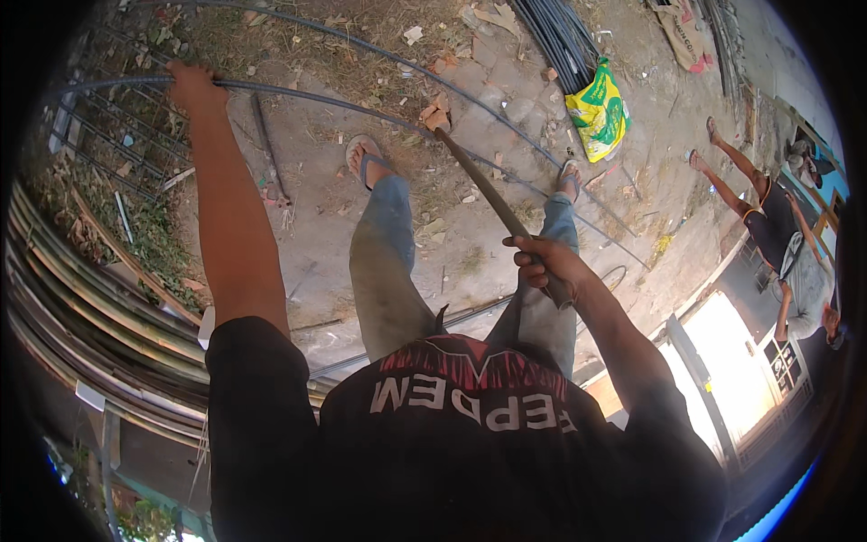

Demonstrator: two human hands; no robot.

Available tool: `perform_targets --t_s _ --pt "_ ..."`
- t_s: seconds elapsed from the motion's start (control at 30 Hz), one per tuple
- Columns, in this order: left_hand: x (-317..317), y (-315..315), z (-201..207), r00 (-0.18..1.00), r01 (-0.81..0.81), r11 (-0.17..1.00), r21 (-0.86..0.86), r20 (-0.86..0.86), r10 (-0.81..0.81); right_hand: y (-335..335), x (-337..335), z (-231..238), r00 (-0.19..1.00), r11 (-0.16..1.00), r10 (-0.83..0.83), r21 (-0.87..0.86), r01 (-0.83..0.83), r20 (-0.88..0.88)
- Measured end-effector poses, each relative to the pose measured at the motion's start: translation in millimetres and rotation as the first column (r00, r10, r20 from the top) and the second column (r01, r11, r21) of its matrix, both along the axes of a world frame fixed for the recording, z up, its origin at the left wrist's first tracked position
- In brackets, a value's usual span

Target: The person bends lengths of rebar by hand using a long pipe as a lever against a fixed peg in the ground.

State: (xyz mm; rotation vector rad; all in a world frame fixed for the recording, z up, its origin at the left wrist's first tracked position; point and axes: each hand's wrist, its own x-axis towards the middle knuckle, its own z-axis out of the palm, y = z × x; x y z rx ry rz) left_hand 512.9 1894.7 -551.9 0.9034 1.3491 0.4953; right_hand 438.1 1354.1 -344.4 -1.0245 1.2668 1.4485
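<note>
My left hand point(194, 88), arm stretched out to the far left, is closed round a long ribbed steel bar point(307, 95). The bar curves away to the right past my feet. In my right hand point(546, 265) is a thick metal pipe point(488, 192), gripped near its close end. The pipe slants forward and left. Its far end meets or lies right by the steel bar, between my feet; I cannot tell whether the two are joined.
A second steel bar point(397, 58) runs beyond the first. Bundled bars point(560, 45) end in a yellow-green bag point(599, 113). At left lie a bar grid point(117, 122) and long poles point(99, 303). Another person point(777, 217) is at the right. A short dark rod point(268, 149) lies on the ground.
</note>
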Motion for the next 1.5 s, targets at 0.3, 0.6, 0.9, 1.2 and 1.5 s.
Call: perform_targets --t_s 0.3,0.6,0.9,1.2,1.5 --pt "-41.4 27.0 18.6 0.949 0.306 0.931 -0.197 -0.016 -0.316 -37.7 -45.3 15.7 0.981 0.997 -0.037 0.074 0.023 0.189" --pt "33.4 -0.9 28.9 0.716 0.526 0.850 0.037 -0.558 -0.419 -55.6 -112.1 6.9 0.859 0.993 0.056 -0.121 0.007 0.508" --pt "-110.2 -186.5 -38.6 -0.124 0.990 -0.027 -0.136 -0.784 -0.608 -86.8 -275.4 23.5 0.823 0.923 -0.124 -0.239 0.301 0.555" --pt "-53.0 -305.4 -31.5 -0.589 0.754 -0.615 -0.231 -0.652 -0.478 -19.5 -376.6 13.6 0.766 0.667 -0.454 -0.396 0.631 0.456" --pt "28.8 -319.9 -108.1 -0.696 0.242 -0.962 -0.129 -0.713 -0.080 89.9 -421.3 -121.3 0.679 0.524 -0.492 -0.437 0.731 0.545"
